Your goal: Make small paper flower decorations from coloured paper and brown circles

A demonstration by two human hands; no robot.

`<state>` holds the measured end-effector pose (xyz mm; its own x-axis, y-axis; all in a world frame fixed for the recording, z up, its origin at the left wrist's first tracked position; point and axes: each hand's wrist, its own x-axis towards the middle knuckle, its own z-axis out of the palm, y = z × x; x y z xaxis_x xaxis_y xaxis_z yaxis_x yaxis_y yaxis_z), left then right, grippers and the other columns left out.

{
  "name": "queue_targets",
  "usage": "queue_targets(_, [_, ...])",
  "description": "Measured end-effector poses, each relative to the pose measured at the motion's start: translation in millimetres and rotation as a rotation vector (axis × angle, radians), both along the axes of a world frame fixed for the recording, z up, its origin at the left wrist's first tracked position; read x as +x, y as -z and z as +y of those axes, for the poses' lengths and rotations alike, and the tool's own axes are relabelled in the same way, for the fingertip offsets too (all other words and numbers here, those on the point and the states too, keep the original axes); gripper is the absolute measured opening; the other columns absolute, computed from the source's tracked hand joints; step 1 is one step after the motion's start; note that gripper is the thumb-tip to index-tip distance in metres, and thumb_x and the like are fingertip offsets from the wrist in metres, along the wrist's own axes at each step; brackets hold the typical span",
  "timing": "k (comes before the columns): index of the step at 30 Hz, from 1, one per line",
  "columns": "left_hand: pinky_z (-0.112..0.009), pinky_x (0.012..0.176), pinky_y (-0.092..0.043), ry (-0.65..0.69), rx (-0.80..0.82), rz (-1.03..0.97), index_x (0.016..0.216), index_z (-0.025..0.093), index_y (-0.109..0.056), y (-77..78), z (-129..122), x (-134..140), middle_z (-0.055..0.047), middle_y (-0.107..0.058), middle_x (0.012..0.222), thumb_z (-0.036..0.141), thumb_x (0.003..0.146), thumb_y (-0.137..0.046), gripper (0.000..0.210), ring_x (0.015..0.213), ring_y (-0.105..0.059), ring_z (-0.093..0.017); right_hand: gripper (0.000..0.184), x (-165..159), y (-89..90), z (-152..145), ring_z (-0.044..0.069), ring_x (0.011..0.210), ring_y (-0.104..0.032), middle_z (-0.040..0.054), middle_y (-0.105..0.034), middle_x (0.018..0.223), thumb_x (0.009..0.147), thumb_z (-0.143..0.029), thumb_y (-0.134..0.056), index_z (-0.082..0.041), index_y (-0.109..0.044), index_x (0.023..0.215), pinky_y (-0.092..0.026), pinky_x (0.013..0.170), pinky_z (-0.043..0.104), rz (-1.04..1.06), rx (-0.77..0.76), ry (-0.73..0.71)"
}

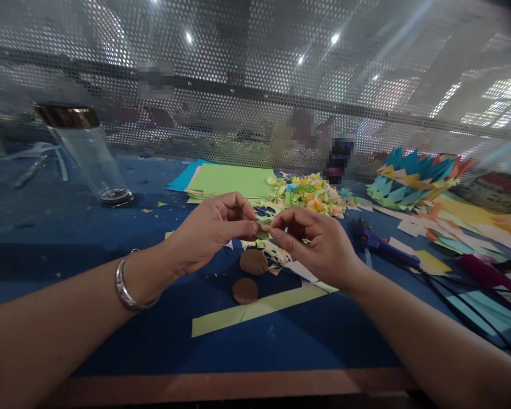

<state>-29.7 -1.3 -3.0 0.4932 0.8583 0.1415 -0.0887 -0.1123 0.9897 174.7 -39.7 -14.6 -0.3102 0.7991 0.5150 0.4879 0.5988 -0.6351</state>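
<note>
Pinching a small pale green piece (264, 229) between them, the left hand (213, 233) and the right hand (317, 241) meet near the centre of the view, above a blue table (153, 341). Each grip is narrow, thumb against forefinger; the fingers partly hide the piece, so its full form cannot be told. Nearer the viewer lie two brown discs, the upper disc (254, 262) just beyond the lower disc (244, 291). The latter lies at the far edge of a pale yellow-green strip (221, 321), which slants upward to the right. Beyond the hands are green sheets (238, 179) and, to their right, a heap of small cut papers (317, 196). At far left a clear bottle (91, 159) appears tilted. Right of the right hand lie a blue corded tool (385, 248) and a magenta tool (488, 275); a zigzag-edged paper ring (413, 182) stands behind. A silver bracelet (121, 284) encircles the left wrist.
</note>
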Motion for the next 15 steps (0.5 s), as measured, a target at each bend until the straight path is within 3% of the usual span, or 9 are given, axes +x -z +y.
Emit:
queue_targets(8, [-0.022, 0.073, -0.049, 0.036, 0.129, 0.007, 0.084, 0.017, -0.061, 3.8, 6.9, -3.6, 0.002, -0.062, 0.081, 0.016, 0.073, -0.079, 0.022, 0.076, -0.061, -0.009, 0.018, 1.2, -0.2, 1.6, 0.006, 0.045, -0.052, -0.0027, -0.056, 0.071, 0.092, -0.035, -0.063, -0.018, -0.063, 0.093, -0.040, 0.042, 0.020, 0.136, -0.119, -0.043])
queue_targets(15, [-0.020, 0.071, -0.050, 0.080, 0.161, 0.028, 0.083, 0.016, -0.059, 2.2, 9.6, -4.6, 0.002, -0.062, 0.079, 0.016, 0.074, -0.080, 0.022, 0.075, -0.061, -0.008, 0.017, 1.9, 1.4, 2.3, 0.006, 0.045, -0.051, -0.0023, -0.057, 0.070, 0.092, -0.035, -0.062, -0.018, -0.063, 0.093, -0.038, 0.041, 0.021, 0.081, -0.088, -0.002])
